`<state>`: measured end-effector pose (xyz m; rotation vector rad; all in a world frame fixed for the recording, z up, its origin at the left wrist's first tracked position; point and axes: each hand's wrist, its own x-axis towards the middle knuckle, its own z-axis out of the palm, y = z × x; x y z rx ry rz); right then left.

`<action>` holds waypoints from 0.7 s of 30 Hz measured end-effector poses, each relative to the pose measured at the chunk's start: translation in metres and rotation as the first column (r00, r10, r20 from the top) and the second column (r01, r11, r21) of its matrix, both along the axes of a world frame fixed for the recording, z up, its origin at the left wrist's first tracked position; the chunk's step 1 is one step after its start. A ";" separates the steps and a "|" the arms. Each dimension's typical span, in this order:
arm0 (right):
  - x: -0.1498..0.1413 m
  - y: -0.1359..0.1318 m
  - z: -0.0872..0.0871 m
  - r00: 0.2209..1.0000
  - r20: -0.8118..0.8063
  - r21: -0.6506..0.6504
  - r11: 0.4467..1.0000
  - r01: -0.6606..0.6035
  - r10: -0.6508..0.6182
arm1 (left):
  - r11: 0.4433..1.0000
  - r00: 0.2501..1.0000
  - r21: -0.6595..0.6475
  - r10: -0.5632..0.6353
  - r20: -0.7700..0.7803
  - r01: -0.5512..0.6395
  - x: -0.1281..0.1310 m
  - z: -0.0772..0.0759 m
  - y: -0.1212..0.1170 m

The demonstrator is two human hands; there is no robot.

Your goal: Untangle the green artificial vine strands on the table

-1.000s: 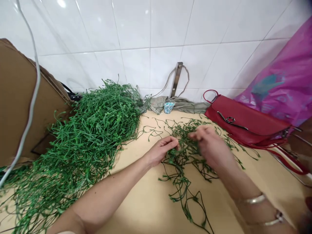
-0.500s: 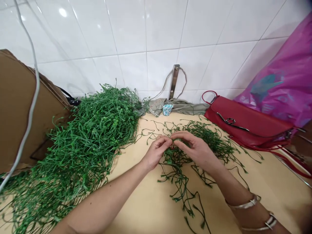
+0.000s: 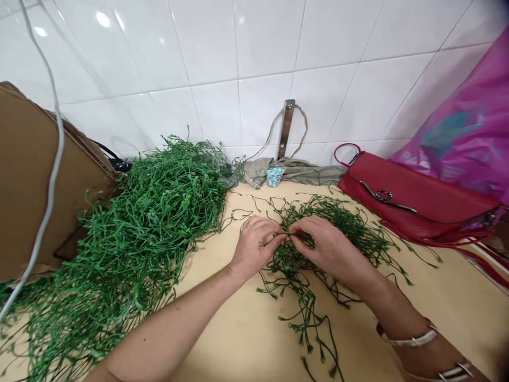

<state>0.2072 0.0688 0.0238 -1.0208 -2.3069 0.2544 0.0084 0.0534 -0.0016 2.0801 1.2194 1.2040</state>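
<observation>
Over a loose heap of thin green cords [image 3: 306, 297] with tufted, knotted-looking ends, my two hands meet almost fingertip to fingertip. A short piece of dark green cord [image 3: 287, 234] spans the small gap between them. My left hand [image 3: 256, 241], with a ring on one finger, pinches one side of it between thumb and forefinger. On the other side, my right hand [image 3: 322, 241] pinches it the same way, its remaining fingers curled. Cords lie beneath and behind both hands. The exact shape of the part inside the fingertips is hidden.
A much larger pile of green cords [image 3: 159, 212] fills the left of the table [image 3: 222, 329], beside a cardboard box [image 3: 32, 185]. Against the tiled wall stand a small cup of blue-and-white bits [image 3: 274, 176] and grey cloth [image 3: 312, 172]. At right are a red handbag [image 3: 421, 185] and a purple bag [image 3: 465, 127].
My fingertips have drawn slightly apart, and the cord now shows between them. The left hand has turned so its ring shows. The view has shifted a little.
</observation>
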 end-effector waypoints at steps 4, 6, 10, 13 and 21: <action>0.008 0.006 -0.005 0.984 0.176 0.211 0.975 -0.072 0.034 | 0.977 0.998 -0.214 -0.002 0.065 0.016 0.007 0.000 -0.001; 0.009 0.010 -0.010 0.975 0.221 0.258 0.963 -0.074 0.016 | 0.954 0.987 -0.299 0.010 0.163 0.039 0.010 -0.001 0.000; 0.001 0.015 -0.025 0.972 0.230 0.336 0.941 -0.030 -0.051 | 0.927 0.953 -0.367 0.035 0.301 0.082 0.012 -0.005 0.006; -0.001 0.019 -0.034 0.982 0.168 0.308 0.951 0.030 -0.085 | 0.930 0.932 -0.352 0.033 0.362 0.104 0.012 -0.001 0.004; 0.045 0.029 -0.025 0.822 -0.170 0.025 0.831 0.555 -0.544 | 0.917 0.866 -0.291 -0.100 0.491 0.271 0.014 0.014 -0.015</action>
